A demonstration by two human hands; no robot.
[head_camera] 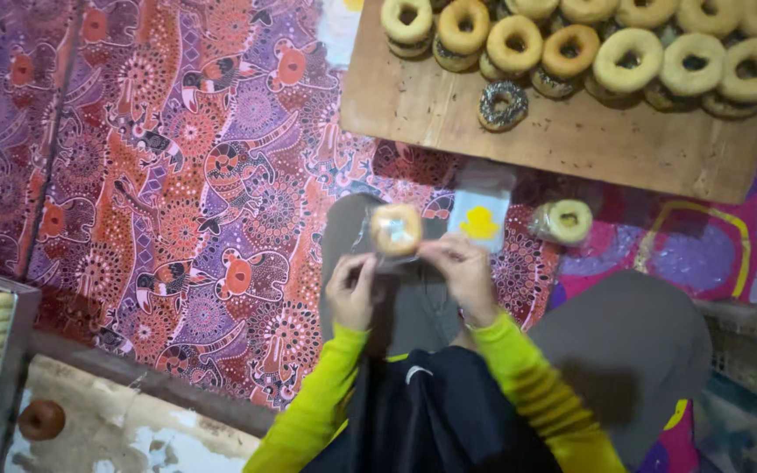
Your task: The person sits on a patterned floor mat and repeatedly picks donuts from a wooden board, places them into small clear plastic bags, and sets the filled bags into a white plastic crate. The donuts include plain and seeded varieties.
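Observation:
Both my hands hold a clear plastic bag with one pale ring doughnut (396,229) inside it, in front of my lap. My left hand (351,290) pinches the bag's lower left edge. My right hand (462,271) pinches the lower right edge. A stack of empty clear bags with a yellow mark (480,212) lies just right of the doughnut. A wrapped doughnut (566,221) rests on the patterned cloth further right. Yellow-green sleeves cover my forearms.
A wooden board (449,114) at the top holds several pale ring doughnuts (627,60) in rows and one dark sprinkled doughnut (502,104). A metal tray (6,368) with stacked doughnuts stands at the lower left, a brown doughnut (41,420) beside it. A crate (746,385) sits at the right.

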